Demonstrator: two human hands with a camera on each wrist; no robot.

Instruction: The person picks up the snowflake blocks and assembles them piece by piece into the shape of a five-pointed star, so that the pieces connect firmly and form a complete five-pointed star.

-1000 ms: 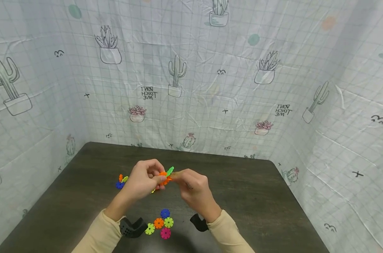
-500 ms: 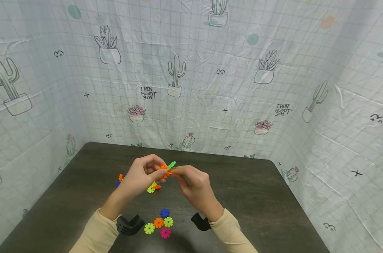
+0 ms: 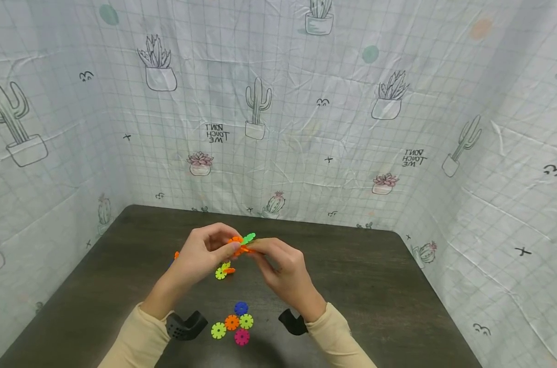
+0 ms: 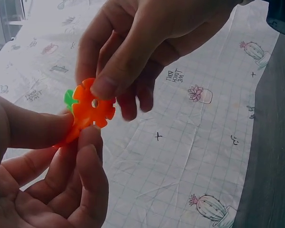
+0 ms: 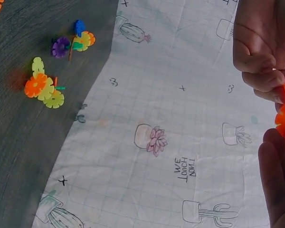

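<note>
My left hand (image 3: 208,249) pinches an orange notched building disc (image 4: 94,107) between thumb and fingers, raised over the dark table. A green notched disc (image 3: 248,238) sticks out at an angle from the orange one. With curled fingers, my right hand (image 3: 282,263) pinches at the right side of the same small cluster, where a second orange disc (image 3: 246,249) shows edge-on. Both hands meet at these pieces, and fingertips hide much of the joints. In the right wrist view, part of an orange disc (image 5: 284,121) shows between the fingers at the right edge.
Near the front of the table (image 3: 352,296) lie loose discs: blue (image 3: 241,308), orange (image 3: 232,322), pink (image 3: 242,337) and two yellow-green. A joined yellow-green and orange cluster (image 3: 223,271) sits behind them. Another cluster (image 5: 71,42) has purple, blue and yellow pieces. Patterned cloth (image 3: 283,128) surrounds the table.
Both hands have risen slightly with the joined discs, the left also shifting left. The yellow-green cluster has come into view below them; the cluster at left is now mostly behind the left arm.
</note>
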